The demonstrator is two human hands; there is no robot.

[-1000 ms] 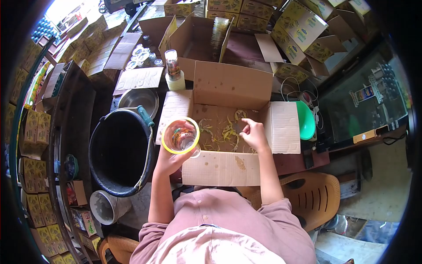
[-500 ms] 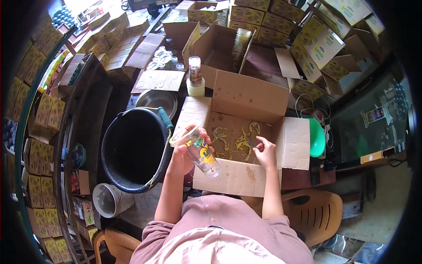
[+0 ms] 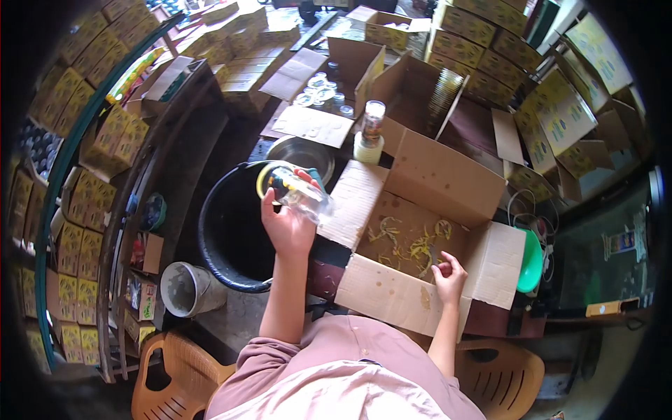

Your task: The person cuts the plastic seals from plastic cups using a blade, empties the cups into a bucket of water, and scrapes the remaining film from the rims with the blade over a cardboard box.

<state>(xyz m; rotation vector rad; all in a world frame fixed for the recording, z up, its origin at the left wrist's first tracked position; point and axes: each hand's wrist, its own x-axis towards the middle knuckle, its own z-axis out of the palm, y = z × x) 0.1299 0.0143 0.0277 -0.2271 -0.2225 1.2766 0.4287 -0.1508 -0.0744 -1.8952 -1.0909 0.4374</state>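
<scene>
My left hand [image 3: 288,227] is wrapped round a clear plastic cup [image 3: 308,199] with a yellow rim, tilted on its side over the edge of a large black bucket [image 3: 210,238]. My right hand [image 3: 450,278] hovers at the near right of an open cardboard box [image 3: 392,285], its thumb and fingers curled close together; whether they hold anything is too small to tell. Yellow-green strips [image 3: 420,248] lie scattered on the brown-spotted floor of the box.
Behind the box stands a stack of cups [image 3: 368,148]. A metal bowl [image 3: 301,155] sits beyond the bucket, a green bowl [image 3: 530,260] right of the box. A grey bucket [image 3: 196,288] and plastic chairs [image 3: 183,374] are nearer me. Stacked cartons [image 3: 91,210] line the left.
The cup in my left hand has swung left from beside the box to over the black bucket, and its tilt has changed. My right hand stays by the box. The view has turned left.
</scene>
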